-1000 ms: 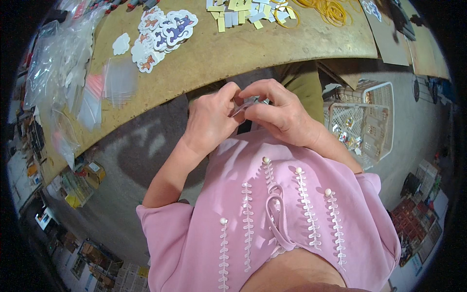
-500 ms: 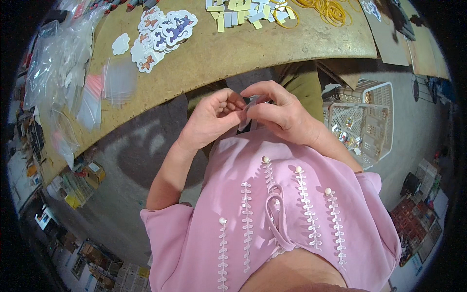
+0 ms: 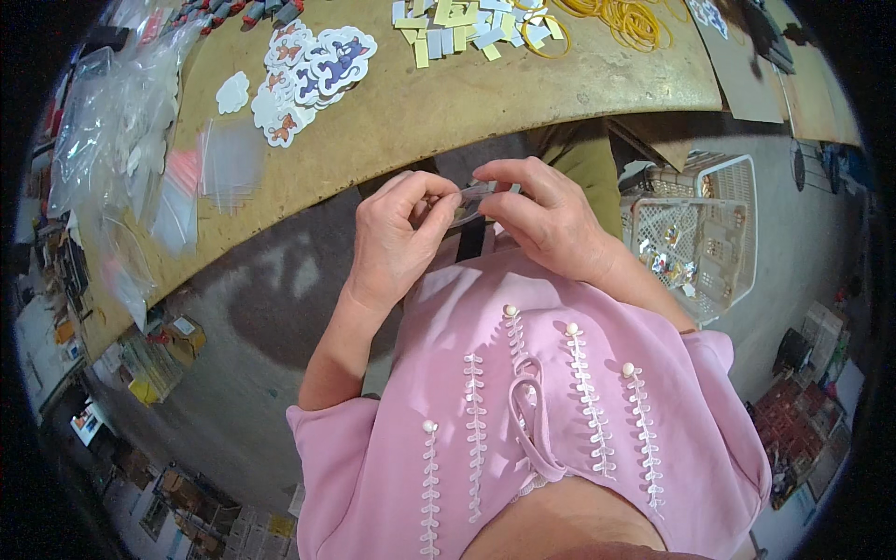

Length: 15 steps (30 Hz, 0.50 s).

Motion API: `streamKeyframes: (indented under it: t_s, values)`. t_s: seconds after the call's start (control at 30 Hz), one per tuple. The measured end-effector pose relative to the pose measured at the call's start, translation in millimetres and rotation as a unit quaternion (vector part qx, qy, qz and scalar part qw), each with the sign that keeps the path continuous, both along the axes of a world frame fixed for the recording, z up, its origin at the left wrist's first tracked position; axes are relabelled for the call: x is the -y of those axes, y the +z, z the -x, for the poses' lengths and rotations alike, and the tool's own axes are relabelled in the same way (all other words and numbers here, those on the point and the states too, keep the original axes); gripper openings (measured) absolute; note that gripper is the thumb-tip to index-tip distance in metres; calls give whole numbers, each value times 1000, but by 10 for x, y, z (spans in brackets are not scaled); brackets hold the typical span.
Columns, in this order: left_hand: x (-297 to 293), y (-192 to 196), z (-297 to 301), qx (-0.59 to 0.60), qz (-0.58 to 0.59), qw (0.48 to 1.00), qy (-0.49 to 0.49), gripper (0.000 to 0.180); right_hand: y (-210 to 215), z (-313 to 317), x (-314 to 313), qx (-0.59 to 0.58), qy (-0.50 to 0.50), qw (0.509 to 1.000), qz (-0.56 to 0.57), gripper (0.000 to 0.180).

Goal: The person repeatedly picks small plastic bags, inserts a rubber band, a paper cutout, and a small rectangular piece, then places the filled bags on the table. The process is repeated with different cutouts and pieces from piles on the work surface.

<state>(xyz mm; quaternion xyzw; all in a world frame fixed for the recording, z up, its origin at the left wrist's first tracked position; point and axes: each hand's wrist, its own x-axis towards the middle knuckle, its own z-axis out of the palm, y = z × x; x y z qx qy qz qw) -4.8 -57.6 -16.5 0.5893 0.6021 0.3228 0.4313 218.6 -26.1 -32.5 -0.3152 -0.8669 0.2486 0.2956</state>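
Observation:
In front of my lap, just off the table edge, both my hands are at a small clear plastic bag (image 3: 473,195). My left hand (image 3: 394,238) pinches one end of it between thumb and curled fingers. At the other end is my right hand (image 3: 553,222), its thumb and forefinger bent around the bag with a small gap between their tips. Fingers cover part of the bag, and I cannot make out whether anything is inside it.
On the table (image 3: 448,107) lie a pile of cartoon cut-out cards (image 3: 308,75), yellow and white paper slips (image 3: 467,23), yellow rubber bands (image 3: 630,23) and flat clear bags (image 3: 229,161). Large plastic bags (image 3: 107,140) cover the left side. A white basket (image 3: 737,233) with small items stands at right.
My left hand has turned more upright and drawn slightly away from the right. The clear bag now shows stretched between them. My right thumb and forefinger have spread a little.

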Motion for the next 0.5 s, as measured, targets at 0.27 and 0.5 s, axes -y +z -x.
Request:
streamKeyframes:
  t_s: [0.27,0.5]
  values:
    - [2,-44,-64,-37,-33,997,-62,6,109,-68,17,77,111,986,-95,29]
    - [-112,75,-29,-76,-71,988,-116,9,126,-138,-62,73,89,985,-131,22]
